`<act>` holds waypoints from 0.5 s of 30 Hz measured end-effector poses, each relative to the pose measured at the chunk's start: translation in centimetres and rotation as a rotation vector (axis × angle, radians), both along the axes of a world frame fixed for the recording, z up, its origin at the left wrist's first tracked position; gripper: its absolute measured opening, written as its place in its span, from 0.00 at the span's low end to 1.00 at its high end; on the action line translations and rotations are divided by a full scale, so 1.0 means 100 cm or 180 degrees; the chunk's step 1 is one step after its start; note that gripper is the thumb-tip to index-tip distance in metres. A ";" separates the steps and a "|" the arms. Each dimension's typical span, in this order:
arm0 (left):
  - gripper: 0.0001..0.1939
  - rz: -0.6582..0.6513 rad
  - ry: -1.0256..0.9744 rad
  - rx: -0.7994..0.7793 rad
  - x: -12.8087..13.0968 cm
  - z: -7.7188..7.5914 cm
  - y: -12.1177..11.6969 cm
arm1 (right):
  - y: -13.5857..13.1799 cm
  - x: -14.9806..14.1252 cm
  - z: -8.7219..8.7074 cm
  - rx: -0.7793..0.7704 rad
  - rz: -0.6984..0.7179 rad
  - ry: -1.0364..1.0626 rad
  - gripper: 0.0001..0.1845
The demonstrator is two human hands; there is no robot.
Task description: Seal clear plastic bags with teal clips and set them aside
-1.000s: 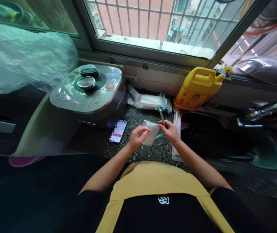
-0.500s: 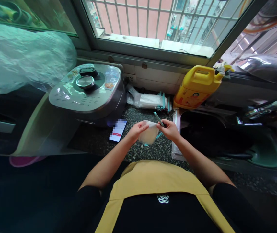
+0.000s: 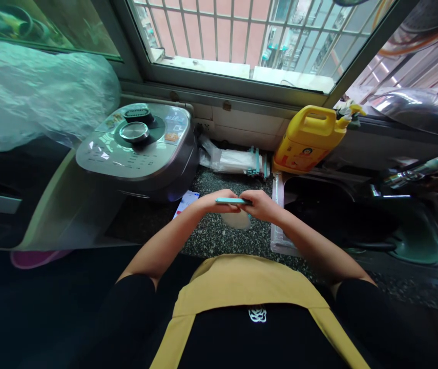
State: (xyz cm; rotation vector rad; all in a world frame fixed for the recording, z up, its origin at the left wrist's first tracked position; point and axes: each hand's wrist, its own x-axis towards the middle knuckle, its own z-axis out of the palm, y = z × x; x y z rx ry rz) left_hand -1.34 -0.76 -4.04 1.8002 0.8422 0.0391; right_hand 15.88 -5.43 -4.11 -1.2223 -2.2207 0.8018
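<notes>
Low over the counter, my two hands meet with fingertips close together. My right hand [image 3: 262, 205] is closed on one end of a slim teal bag-sealing clip [image 3: 228, 201]. The clip lies level, reaching across in front of the fingers of my left hand [image 3: 211, 201]. Below the hands hangs a small pale translucent bag [image 3: 236, 220]; its upper part is hidden by the fingers. My left hand is closed at the bag's top edge. Whether the clip is around that edge or only beside it, I cannot tell.
A rice cooker [image 3: 138, 141] stands at the left, with a phone [image 3: 186, 201] partly behind my left forearm. Plastic-wrapped white packs with teal clips [image 3: 237, 161] lie at the back. A yellow jug [image 3: 307, 141] stands beside the sink [image 3: 357, 248] on the right.
The teal clip has turned from slanting upward to level and now points left across my left hand. My hands have drawn together, and my left forearm covers more of the phone.
</notes>
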 end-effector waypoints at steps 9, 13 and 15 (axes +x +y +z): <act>0.11 0.2062 -0.1715 -0.1406 -0.014 -0.028 -0.022 | 0.004 0.025 0.005 0.0269 -0.1139 0.1215 0.09; 0.16 0.2916 -0.2265 -0.1788 -0.010 -0.038 -0.031 | 0.000 0.033 -0.012 0.0478 -0.1931 0.2304 0.16; 0.18 0.3104 -0.2447 -0.1979 -0.005 -0.040 -0.033 | -0.003 0.032 -0.019 0.0571 -0.2028 0.2657 0.17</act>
